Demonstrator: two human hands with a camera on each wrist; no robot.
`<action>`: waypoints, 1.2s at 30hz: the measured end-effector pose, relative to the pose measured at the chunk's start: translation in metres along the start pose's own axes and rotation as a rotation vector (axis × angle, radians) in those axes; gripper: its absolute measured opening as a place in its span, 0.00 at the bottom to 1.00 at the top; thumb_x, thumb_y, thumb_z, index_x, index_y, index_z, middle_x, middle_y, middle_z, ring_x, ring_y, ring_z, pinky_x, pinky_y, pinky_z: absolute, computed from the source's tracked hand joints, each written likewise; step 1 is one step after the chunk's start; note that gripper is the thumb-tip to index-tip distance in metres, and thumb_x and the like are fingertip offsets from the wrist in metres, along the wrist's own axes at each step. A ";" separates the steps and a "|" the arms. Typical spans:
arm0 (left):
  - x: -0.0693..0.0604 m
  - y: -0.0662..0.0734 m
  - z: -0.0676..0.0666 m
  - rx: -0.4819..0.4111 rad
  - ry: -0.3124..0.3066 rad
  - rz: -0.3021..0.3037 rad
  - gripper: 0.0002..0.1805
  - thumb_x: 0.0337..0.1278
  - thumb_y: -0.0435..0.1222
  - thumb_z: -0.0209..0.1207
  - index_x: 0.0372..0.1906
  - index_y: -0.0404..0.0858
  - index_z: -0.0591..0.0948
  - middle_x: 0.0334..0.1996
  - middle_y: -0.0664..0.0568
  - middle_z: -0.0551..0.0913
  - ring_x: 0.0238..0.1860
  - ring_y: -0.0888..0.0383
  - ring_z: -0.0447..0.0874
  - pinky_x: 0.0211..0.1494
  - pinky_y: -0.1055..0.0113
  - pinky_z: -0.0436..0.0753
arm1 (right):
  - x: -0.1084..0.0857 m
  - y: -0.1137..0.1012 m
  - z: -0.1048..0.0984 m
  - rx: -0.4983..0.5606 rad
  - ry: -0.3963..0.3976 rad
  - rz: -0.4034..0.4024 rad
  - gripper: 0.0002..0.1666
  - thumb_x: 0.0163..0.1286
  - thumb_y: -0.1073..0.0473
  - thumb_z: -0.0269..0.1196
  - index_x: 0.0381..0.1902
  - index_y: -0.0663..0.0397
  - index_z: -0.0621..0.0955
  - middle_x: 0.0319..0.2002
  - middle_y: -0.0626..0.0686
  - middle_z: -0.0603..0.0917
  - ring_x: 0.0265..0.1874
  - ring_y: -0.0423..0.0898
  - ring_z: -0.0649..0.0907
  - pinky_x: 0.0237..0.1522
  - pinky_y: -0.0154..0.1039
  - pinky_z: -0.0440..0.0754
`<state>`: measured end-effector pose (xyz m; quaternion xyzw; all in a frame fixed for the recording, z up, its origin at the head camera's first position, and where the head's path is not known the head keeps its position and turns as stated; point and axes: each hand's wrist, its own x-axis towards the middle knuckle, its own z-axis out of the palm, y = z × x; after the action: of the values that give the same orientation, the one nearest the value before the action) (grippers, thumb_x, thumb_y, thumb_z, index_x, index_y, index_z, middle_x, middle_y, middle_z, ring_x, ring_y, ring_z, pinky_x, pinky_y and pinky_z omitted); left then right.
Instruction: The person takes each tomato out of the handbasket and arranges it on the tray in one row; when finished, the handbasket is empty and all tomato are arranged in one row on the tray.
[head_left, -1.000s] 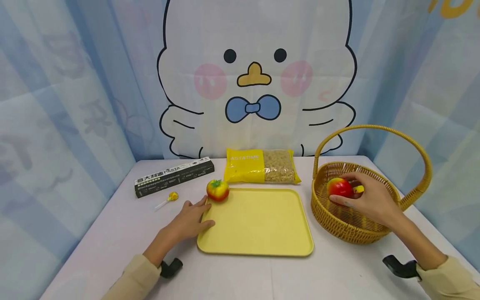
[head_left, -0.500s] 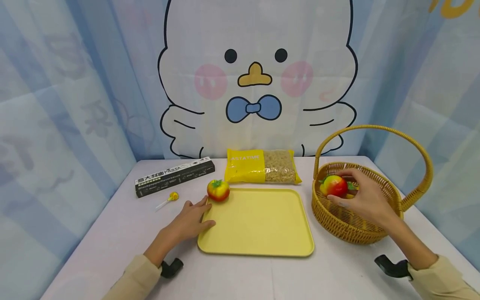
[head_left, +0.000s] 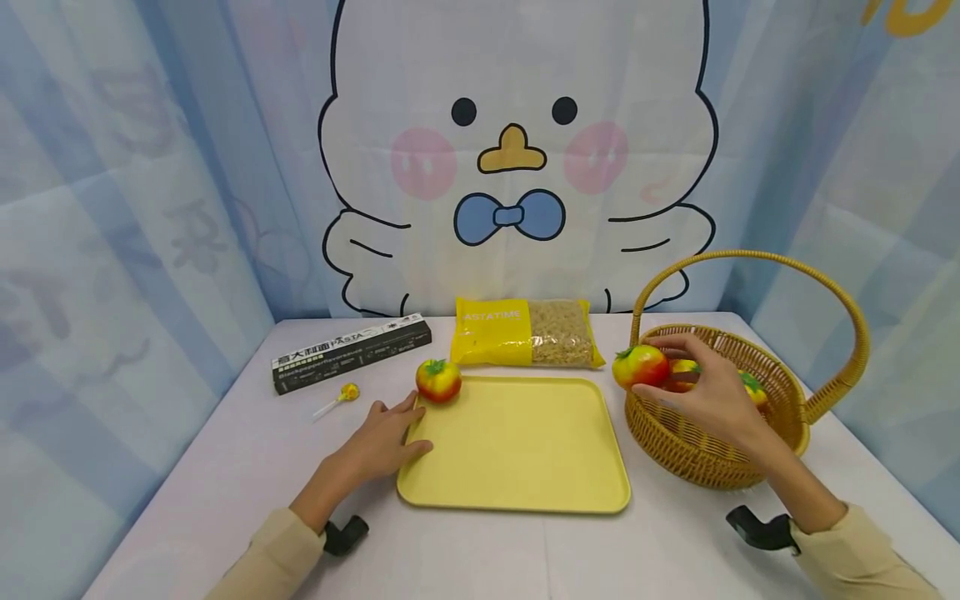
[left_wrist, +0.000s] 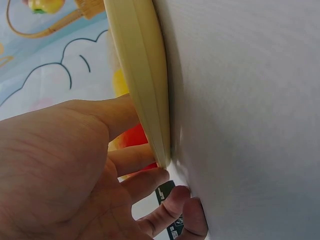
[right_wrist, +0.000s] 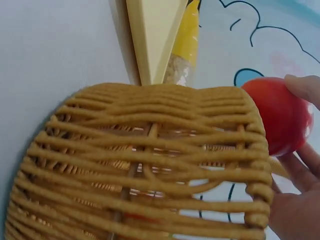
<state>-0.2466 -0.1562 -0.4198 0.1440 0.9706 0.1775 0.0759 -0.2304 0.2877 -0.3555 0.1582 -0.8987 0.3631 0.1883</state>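
Note:
My right hand (head_left: 712, 396) holds a red and yellow toy fruit with a green top (head_left: 642, 367) over the left rim of the wicker basket (head_left: 675, 458). In the right wrist view the thumb and fingers grip the red fruit (right_wrist: 280, 115) beyond the basket weave (right_wrist: 150, 175). More red-yellow fruit (head_left: 752, 388) shows inside the basket, partly behind the hand. My left hand (head_left: 378, 442) touches the left edge of the yellow tray (head_left: 517, 450), fingers extended; the left wrist view shows its fingers at the tray rim (left_wrist: 142, 65). A similar fruit (head_left: 438, 381) sits at the tray's back left corner.
A black and white pasta box (head_left: 352, 354) lies at the back left, with a yellow lollipop (head_left: 348, 392) in front of it. Behind the tray lies a yellow bag of pasta (head_left: 528, 333). The basket's tall handle (head_left: 753, 254) arches over it.
My right hand has moved left with the fruit, from inside the basket to above its left rim. More fruit in the basket has come into view. My left hand has stayed at the tray.

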 end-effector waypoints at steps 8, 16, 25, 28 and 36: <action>0.000 -0.001 0.001 0.011 0.006 0.004 0.36 0.71 0.50 0.65 0.75 0.35 0.74 0.84 0.39 0.61 0.55 0.43 0.70 0.54 0.51 0.72 | 0.007 -0.009 0.016 0.094 -0.062 -0.006 0.36 0.64 0.59 0.78 0.67 0.59 0.76 0.64 0.62 0.81 0.56 0.43 0.82 0.50 0.21 0.82; -0.001 0.000 0.001 -0.001 0.002 0.002 0.35 0.72 0.49 0.65 0.75 0.35 0.75 0.83 0.38 0.61 0.57 0.42 0.70 0.57 0.50 0.73 | 0.013 -0.017 0.035 0.125 -0.144 0.034 0.39 0.64 0.62 0.77 0.69 0.61 0.73 0.67 0.65 0.79 0.63 0.64 0.81 0.57 0.48 0.87; 0.000 0.000 0.000 0.004 0.002 -0.004 0.36 0.71 0.50 0.65 0.75 0.35 0.74 0.84 0.39 0.61 0.57 0.42 0.70 0.56 0.50 0.74 | 0.017 -0.019 0.057 0.184 -0.192 0.048 0.38 0.63 0.64 0.78 0.67 0.60 0.73 0.69 0.64 0.78 0.69 0.66 0.79 0.58 0.54 0.86; 0.001 0.000 0.000 0.004 0.002 -0.005 0.36 0.71 0.50 0.65 0.76 0.35 0.74 0.84 0.39 0.61 0.57 0.42 0.70 0.56 0.49 0.74 | 0.020 -0.019 0.064 0.222 -0.209 0.040 0.38 0.61 0.67 0.78 0.66 0.62 0.72 0.67 0.65 0.77 0.67 0.68 0.80 0.57 0.54 0.87; 0.001 -0.002 0.001 0.001 0.000 -0.004 0.36 0.71 0.50 0.65 0.75 0.36 0.75 0.84 0.40 0.61 0.57 0.42 0.70 0.56 0.49 0.74 | 0.023 -0.023 0.081 0.273 -0.258 0.054 0.38 0.60 0.70 0.77 0.64 0.64 0.71 0.64 0.67 0.77 0.65 0.67 0.81 0.59 0.50 0.87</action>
<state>-0.2475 -0.1573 -0.4213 0.1420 0.9710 0.1768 0.0763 -0.2596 0.2109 -0.3857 0.2035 -0.8616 0.4634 0.0384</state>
